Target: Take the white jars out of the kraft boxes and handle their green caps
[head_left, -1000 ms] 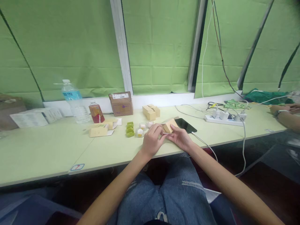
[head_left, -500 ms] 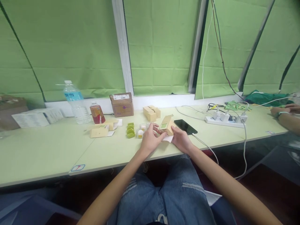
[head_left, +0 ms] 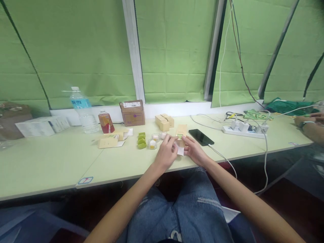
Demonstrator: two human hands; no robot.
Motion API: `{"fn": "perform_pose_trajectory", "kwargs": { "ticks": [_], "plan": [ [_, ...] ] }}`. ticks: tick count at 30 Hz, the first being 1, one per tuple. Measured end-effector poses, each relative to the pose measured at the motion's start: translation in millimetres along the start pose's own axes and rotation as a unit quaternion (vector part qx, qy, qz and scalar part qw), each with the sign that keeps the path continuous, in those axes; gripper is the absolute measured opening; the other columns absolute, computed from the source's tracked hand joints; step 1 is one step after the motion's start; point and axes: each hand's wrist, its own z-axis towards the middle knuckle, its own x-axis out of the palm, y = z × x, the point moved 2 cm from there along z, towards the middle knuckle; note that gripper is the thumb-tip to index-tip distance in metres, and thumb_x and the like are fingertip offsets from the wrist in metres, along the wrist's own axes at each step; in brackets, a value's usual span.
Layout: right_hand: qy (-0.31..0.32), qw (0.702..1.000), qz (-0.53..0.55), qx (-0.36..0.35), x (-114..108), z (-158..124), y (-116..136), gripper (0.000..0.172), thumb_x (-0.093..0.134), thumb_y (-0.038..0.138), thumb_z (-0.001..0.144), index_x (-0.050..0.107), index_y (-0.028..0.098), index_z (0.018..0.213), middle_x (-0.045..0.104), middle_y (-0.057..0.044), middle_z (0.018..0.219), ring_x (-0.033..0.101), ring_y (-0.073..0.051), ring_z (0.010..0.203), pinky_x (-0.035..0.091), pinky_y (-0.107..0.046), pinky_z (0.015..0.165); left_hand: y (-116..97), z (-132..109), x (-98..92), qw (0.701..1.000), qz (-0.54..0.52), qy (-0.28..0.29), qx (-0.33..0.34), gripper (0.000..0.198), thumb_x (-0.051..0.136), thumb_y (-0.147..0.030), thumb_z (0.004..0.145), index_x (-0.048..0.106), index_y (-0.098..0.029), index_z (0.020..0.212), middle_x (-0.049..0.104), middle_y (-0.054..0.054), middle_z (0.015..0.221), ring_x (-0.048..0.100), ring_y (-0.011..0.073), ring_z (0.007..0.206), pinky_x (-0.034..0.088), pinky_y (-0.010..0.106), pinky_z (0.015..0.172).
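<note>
A small tan carton (head_left: 181, 132) with a green label lies on the pale green table (head_left: 50, 165), its near end flap open and showing white. My left hand (head_left: 166, 152) pinches that flap from the left, fingers curled. From the right, my right hand (head_left: 194, 151) grips the carton's near end. Just left of my hands sit several small round clear tubs (head_left: 152, 144) and green tubs (head_left: 141, 140). Two more tan cartons (head_left: 164, 121) stand behind.
A black phone (head_left: 201, 136) on a white cable lies right of the carton. Flat opened cartons (head_left: 109, 139), a red bottle (head_left: 106, 122), a water bottle (head_left: 83, 109) and a brown box (head_left: 133, 112) stand to the left. A power strip (head_left: 243, 129) and another person's hands (head_left: 310, 122) are at right.
The carton was held tilted up off the table, then laid flat with its label up. Both hands have come together on its near end flap.
</note>
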Motion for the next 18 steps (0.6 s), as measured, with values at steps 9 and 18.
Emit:
{"fn": "perform_pose_trajectory", "kwargs": {
  "ticks": [9, 18],
  "plan": [
    [0.026, 0.999, -0.017, -0.024, 1.7, -4.2, 3.2, 0.046, 0.087, 0.032, 0.075, 0.068, 0.022, 0.115, 0.076, -0.009, 0.121, 0.074, -0.026, 0.105, 0.059, -0.037, 0.089, -2.7, 5.9, -9.2, 0.970, -0.199, -0.048, -0.133, 0.037, 0.063, -0.030, 0.091, 0.057, -0.019, 0.127, 0.067, 0.012, 0.119, 0.066, 0.0205, 0.098, 0.055, 0.029, 0.072],
    [0.063, 0.979, -0.159, -0.114, 19.1, -14.7, 23.0, 0.062, 0.096, 0.031, 0.058, 0.062, 0.024, 0.110, 0.077, -0.007, 0.114, 0.075, -0.028, 0.103, 0.058, -0.045, 0.096, 0.3, 17.4, -24.4, 0.937, -0.319, 0.019, -0.144, 0.041, 0.083, -0.040, 0.076, 0.073, -0.016, 0.107, 0.078, 0.010, 0.110, 0.071, 0.0261, 0.101, 0.055, 0.035, 0.088]
  ]
}}
